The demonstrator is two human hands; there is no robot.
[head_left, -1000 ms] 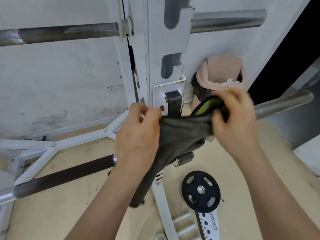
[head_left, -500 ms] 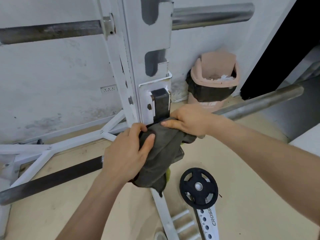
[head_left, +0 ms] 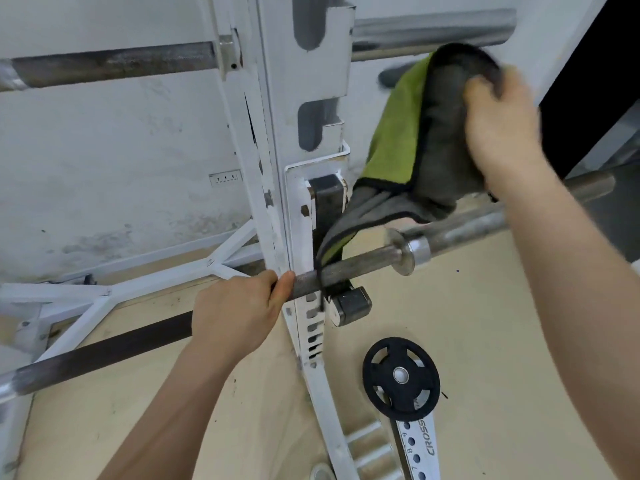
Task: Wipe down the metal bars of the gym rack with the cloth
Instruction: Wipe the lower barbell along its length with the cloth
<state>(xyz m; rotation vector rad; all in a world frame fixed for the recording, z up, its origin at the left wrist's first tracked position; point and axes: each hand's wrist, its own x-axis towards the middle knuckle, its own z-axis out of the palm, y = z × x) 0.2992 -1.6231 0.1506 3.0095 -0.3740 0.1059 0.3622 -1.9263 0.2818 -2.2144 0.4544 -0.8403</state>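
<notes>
Right hand (head_left: 498,129), raised and motion-blurred, is clenched on a bunch of the cloth (head_left: 429,140), grey outside and green inside; the cloth hangs from my grip down and leftward, its lowest corner trailing over the lower barbell (head_left: 360,266) just beside the white rack upright (head_left: 277,150); the right forearm runs up from the lower right edge, wrist bent so the knuckles face me. Left hand (head_left: 239,306) is wrapped closed around the same barbell's knurled shaft, thumb tip toward the upright, forearm rising from the bottom edge; I judge it to be steadying the bar. For the step in hand, I judge the sleeve (head_left: 485,226) of this barbell, outboard of its collar (head_left: 401,251), to be the nearest unwiped metal; to do it well I would gather the loose tail so it cannot snag on the black hook (head_left: 327,202), fold the cloth around the bar, and draw it along the length while the left hand stops rotation. Farther out: an upper bar (head_left: 114,64) crosses behind the upright; a black weight plate (head_left: 401,379) lies on the floor below.
</notes>
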